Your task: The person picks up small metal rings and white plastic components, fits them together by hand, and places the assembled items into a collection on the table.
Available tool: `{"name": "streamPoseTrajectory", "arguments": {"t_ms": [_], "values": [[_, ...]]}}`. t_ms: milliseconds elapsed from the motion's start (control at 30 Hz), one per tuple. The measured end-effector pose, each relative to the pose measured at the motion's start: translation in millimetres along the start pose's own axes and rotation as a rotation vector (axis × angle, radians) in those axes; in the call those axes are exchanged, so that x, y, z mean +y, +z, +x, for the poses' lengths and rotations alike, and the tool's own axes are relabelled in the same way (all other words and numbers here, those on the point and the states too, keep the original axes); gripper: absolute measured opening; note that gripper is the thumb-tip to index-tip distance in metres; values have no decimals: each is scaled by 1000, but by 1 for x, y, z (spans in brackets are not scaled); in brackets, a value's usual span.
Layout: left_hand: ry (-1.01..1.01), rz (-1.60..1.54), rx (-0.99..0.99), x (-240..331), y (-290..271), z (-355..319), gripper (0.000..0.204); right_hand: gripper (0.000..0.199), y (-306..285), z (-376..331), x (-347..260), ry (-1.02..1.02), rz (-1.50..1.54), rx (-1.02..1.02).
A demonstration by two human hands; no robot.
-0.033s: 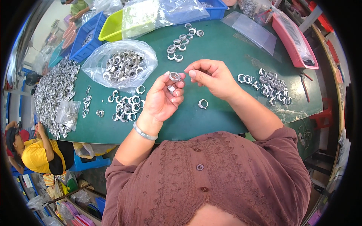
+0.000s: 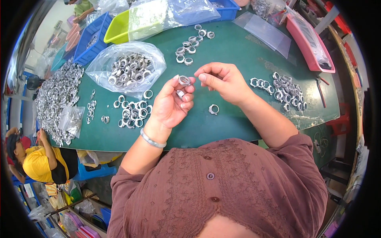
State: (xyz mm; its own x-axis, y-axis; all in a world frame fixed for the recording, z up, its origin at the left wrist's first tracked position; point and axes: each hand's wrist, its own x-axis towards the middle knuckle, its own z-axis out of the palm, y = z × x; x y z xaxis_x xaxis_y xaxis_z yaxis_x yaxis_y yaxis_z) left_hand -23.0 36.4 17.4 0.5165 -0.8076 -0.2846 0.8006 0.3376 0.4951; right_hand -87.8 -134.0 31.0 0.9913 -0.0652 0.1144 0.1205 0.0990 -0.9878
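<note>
My left hand [image 2: 168, 104] is closed, holding a round silver metal ring [image 2: 184, 81] with small lugs, like a watch case, upright between thumb and fingers. Another small silver metal piece [image 2: 180, 94] is tucked lower, against the curled fingers. Just to the right, my right hand [image 2: 228, 82] is in a pinch, its fingertips close to the ring's edge. Whatever sits between those fingertips is too small or hidden to name. Below the right hand, a single similar ring [image 2: 213, 109] lies on the green table [image 2: 190, 133].
Similar rings lie in a left group [image 2: 135, 114], a far group [image 2: 192, 47] and a right group [image 2: 289, 92]. A clear plastic bag [image 2: 97, 71] holds more. Small metal parts heap [image 2: 55, 99] at far left. A pink basket [image 2: 305, 43] stands right; a person in yellow [image 2: 41, 166] sits left.
</note>
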Motion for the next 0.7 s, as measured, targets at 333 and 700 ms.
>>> {"name": "streamPoseTrajectory", "arguments": {"t_ms": [333,700], "values": [[115,136,163,-5,7,-2,26,15,-7,5,7,58,-16,55],[107,33,126,-5,-7,-7,22,24,-22,55,39,-192,-1011,31]]}}
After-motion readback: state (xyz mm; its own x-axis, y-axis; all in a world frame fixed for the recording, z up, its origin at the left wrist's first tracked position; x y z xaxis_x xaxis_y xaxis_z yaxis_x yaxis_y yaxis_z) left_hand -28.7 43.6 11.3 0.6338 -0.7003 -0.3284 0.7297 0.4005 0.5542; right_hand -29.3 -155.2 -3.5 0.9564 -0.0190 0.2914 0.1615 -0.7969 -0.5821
